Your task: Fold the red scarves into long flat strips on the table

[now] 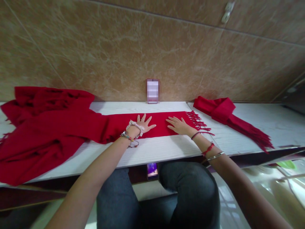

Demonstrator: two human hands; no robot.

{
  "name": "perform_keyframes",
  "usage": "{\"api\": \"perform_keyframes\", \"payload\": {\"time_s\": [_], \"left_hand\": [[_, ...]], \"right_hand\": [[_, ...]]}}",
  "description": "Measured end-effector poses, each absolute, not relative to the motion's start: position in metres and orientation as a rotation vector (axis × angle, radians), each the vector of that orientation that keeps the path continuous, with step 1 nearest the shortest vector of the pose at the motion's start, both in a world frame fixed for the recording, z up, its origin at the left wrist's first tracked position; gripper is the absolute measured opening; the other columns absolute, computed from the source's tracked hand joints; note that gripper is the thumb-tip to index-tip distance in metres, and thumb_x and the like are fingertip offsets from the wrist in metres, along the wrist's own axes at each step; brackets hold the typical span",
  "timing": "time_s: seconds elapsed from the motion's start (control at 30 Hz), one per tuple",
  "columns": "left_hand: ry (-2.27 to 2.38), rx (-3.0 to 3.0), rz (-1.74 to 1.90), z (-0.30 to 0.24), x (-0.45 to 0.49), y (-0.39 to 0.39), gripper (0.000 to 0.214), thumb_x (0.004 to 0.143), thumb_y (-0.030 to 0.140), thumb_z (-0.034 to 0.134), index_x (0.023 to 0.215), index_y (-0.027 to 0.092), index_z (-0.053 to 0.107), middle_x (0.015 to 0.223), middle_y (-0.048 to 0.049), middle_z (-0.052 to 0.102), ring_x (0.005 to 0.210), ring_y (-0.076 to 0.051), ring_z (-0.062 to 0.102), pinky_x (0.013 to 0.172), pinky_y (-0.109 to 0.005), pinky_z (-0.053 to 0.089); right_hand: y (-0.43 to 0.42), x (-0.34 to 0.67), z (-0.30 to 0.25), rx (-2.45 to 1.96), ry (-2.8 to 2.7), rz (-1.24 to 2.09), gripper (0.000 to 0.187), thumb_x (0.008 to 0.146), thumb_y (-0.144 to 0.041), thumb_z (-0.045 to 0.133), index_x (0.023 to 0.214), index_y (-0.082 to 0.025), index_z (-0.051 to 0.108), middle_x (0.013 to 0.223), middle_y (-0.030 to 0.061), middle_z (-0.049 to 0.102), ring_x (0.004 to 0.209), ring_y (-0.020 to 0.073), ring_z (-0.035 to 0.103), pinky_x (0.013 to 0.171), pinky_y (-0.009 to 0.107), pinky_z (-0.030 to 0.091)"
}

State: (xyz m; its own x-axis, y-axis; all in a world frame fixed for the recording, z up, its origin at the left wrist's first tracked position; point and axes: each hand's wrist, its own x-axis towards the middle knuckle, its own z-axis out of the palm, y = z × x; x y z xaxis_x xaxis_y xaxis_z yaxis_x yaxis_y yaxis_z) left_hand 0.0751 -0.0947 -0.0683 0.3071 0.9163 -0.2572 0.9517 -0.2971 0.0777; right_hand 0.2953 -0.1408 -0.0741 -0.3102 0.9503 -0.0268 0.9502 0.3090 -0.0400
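Note:
A long red scarf [114,122] lies spread along the white table [162,149], its fringed end [197,121] toward the right. My left hand [143,124] rests flat on the scarf with fingers spread, several bracelets on the wrist. Just to its right, my right hand [177,124] also lies flat on the scarf, fingers stretched out, close to the fringe. Neither hand holds anything.
A heap of red scarves [40,127] covers the table's left part. A folded red scarf [224,111] with fringe lies at the right. A small blurred box [152,91] leans against the brown tiled wall. A phone [152,169] rests at my knees.

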Motion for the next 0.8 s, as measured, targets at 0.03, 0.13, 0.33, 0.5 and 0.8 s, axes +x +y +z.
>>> {"api": "perform_keyframes", "payload": {"time_s": [0.03,0.13,0.33,0.5,0.8], "left_hand": [[1.712,2.359,-0.236,-0.070,0.075,-0.093,0.076,0.076,0.071,0.019,0.141,0.032,0.009,0.148,-0.0039,-0.003,0.132,-0.039,-0.003,0.094,-0.070,0.008],[1.708,2.370,-0.204,-0.076,0.075,-0.090,0.076,0.076,0.070,0.023,0.140,0.032,0.010,0.148,-0.0034,-0.003,0.131,-0.040,-0.002,0.095,-0.068,0.010],[1.766,2.444,0.009,-0.081,0.072,-0.097,0.068,0.080,0.066,0.017,0.140,0.034,0.015,0.148,-0.0016,0.001,0.133,-0.037,-0.001,0.094,-0.069,0.009],[1.810,2.391,-0.026,-0.080,0.069,-0.105,0.071,0.078,0.069,0.016,0.139,0.033,0.018,0.148,-0.0036,0.004,0.131,-0.041,0.000,0.095,-0.069,0.008],[1.932,2.365,0.107,-0.073,0.060,-0.098,0.072,0.079,0.069,0.013,0.140,0.030,0.020,0.148,-0.0058,0.007,0.132,-0.038,0.001,0.098,-0.065,0.009]], "right_hand": [[-0.139,0.298,-0.072,-1.906,-2.486,0.055,0.048,0.091,-0.043,0.027,0.135,-0.024,0.034,0.143,0.0077,0.028,0.131,0.0288,0.022,0.098,0.061,0.022],[-0.134,0.295,-0.067,-1.977,-2.297,-0.046,0.054,0.090,-0.045,0.028,0.136,-0.018,0.031,0.144,0.0125,0.025,0.131,0.0309,0.020,0.099,0.057,0.025],[-0.130,0.269,-0.069,-1.800,-2.582,0.080,0.053,0.089,-0.047,0.026,0.138,-0.026,0.026,0.146,0.0058,0.022,0.133,0.0292,0.016,0.100,0.060,0.020],[-0.130,0.277,-0.073,-1.824,-2.432,-0.025,0.055,0.090,-0.046,0.022,0.140,-0.022,0.020,0.147,0.0071,0.016,0.133,0.0291,0.012,0.099,0.059,0.021],[-0.120,0.309,-0.073,-2.168,-2.215,-0.078,0.052,0.091,-0.042,0.025,0.136,-0.017,0.031,0.144,0.0125,0.025,0.131,0.0312,0.020,0.100,0.056,0.024]]}}
